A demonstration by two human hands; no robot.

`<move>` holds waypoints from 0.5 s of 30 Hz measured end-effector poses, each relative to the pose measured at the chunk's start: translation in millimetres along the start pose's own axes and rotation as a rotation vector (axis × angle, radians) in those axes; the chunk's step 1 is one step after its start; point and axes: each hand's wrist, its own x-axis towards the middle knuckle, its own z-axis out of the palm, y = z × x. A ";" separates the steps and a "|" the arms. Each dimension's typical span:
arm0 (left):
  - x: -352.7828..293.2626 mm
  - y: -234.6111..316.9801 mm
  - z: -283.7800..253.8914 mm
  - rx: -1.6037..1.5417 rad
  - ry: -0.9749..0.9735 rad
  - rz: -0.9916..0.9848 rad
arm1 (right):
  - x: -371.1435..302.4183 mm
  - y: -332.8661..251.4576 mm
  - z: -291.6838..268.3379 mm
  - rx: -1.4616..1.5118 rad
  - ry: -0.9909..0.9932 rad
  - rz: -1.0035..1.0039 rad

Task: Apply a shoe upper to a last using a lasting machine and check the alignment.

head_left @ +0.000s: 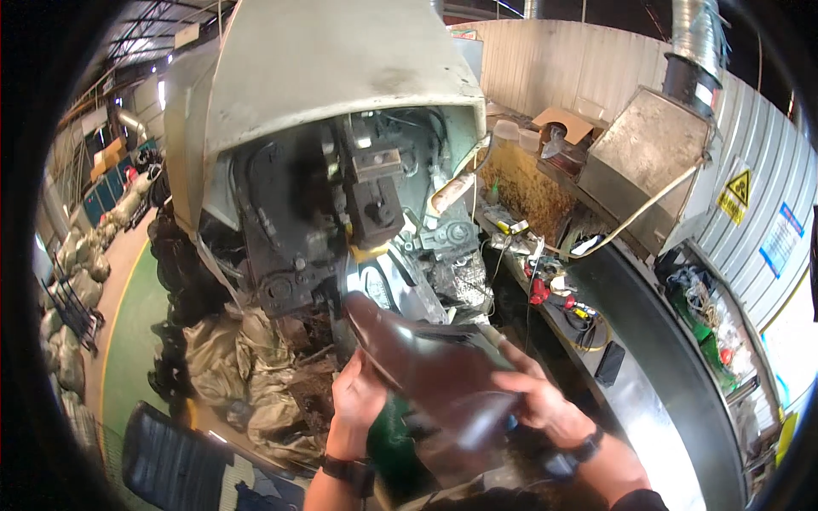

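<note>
A dark brown, glossy leather shoe upper (pixel 430 358) is held between both hands, its narrow end toward the machine and its wide end toward me. My left hand (pixel 358 393) grips its left side from below, fingers hidden behind the leather. My right hand (pixel 538 396) closes on the wide end at the right, thumb on top. Just beyond the upper is the machine's dark metal head (pixel 375 204), with a bright, sole-shaped plate (pixel 375 285) under it. The near end of the upper is slightly blurred.
A pale machine hood (pixel 341 60) overhangs the work point. To the right run a bench (pixel 545 315) with tools and cables and a dark conveyor belt (pixel 656 332). Tan sacks (pixel 251 366) lie at the lower left, by a black chair back (pixel 175 451).
</note>
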 end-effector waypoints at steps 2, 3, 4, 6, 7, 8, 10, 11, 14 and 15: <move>-2.8 -16.8 68.3 -0.013 -0.142 0.027 | -34.4 9.6 -40.1 0.349 -0.020 0.124; -6.2 -26.2 100.2 0.033 -0.179 0.095 | -52.5 19.9 -52.1 0.433 0.180 0.211; -7.6 -32.9 124.6 0.102 -0.128 0.078 | -67.3 32.6 -67.8 0.467 0.235 0.263; -4.7 -43.2 127.7 0.170 -0.233 -0.014 | -87.1 39.5 -70.8 0.510 0.313 0.302; -3.9 -48.5 134.2 0.201 -0.249 -0.043 | -92.5 37.5 -60.3 0.467 0.342 0.277; -3.5 -57.4 137.3 0.277 -0.306 -0.027 | -98.9 35.7 -56.5 0.427 0.372 0.251; -5.4 -81.1 152.2 0.112 -0.285 -0.076 | -118.9 41.2 -71.6 0.412 0.420 0.226; -6.9 -93.1 157.5 -0.032 -0.235 -0.099 | -123.1 39.1 -68.9 0.395 0.437 0.230; -3.6 -122.0 174.6 0.062 -0.240 -0.150 | -150.4 42.7 -82.5 0.472 0.482 0.201; -2.8 -130.0 180.2 0.140 -0.252 -0.162 | -155.2 42.6 -87.0 0.584 0.499 0.205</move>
